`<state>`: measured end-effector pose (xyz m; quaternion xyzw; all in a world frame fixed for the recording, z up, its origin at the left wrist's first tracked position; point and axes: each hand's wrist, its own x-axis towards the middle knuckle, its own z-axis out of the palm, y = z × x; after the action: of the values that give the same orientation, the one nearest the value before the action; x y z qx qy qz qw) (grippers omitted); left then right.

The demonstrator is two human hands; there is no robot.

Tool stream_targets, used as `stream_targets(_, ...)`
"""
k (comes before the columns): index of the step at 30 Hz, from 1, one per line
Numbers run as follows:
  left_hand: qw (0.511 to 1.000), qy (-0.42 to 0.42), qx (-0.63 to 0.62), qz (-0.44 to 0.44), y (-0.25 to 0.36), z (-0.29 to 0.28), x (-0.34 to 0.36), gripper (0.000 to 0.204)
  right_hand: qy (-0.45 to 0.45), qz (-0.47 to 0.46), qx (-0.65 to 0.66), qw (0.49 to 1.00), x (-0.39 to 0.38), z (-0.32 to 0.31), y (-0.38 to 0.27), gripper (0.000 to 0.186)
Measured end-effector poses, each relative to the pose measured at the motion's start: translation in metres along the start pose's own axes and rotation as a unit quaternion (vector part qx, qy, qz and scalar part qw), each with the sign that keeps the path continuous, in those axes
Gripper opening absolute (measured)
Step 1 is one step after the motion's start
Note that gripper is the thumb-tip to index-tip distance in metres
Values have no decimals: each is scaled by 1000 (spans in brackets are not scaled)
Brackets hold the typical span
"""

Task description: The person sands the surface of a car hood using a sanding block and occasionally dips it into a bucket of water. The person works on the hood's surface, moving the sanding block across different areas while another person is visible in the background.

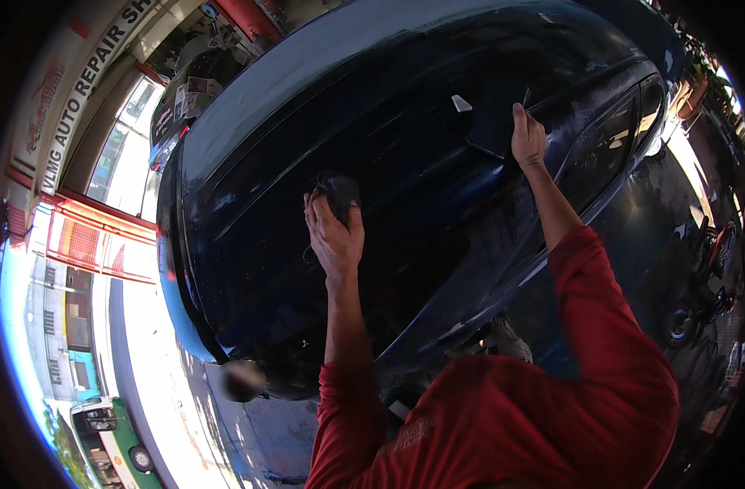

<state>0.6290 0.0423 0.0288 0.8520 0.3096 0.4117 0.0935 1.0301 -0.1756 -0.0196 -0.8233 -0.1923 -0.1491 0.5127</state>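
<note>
A dark car (405, 244) with a glossy, streaked surface fills the middle of the view. On its panel, my left hand (337, 238) is closed round a bunched black cloth (341, 194), pressed against the paint. Farther right, my right hand (529, 138) grips the edge of a dark flat sheet (495, 124) with the thumb up; its dark colour blends into the car, so its exact kind is hard to make out. A small white piece (462, 103) lies on the car just left of that sheet.
Grey, dull patches (250, 106) run along the car's far edge. Side windows (609, 138) are at the right. Another vehicle (195, 90) stands beyond, at upper left. A red railing (103, 236) and a sunlit street with a green and white bus (116, 444) lie left.
</note>
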Motion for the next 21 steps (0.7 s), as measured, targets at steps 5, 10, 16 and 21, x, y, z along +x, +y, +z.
stream_targets(5, 996, -53, -50, 57, 105, 108, 53, 55, -21, -3, 31, 999, -5, -9, -5, 81)
stream_targets(10, 988, -150, 31, 21, 163, 136, 105, 83, -23, -17, 38, 999, -12, -15, -14, 77)
stream_targets(16, 960, -85, -256, 78, 225, 113, 42, 77, -89, 7, 112, 990, -7, -29, -24, 71)
stream_targets(21, 970, -107, -207, 74, 240, 97, -11, 74, -244, 82, 349, 901, -46, -54, -30, 46)
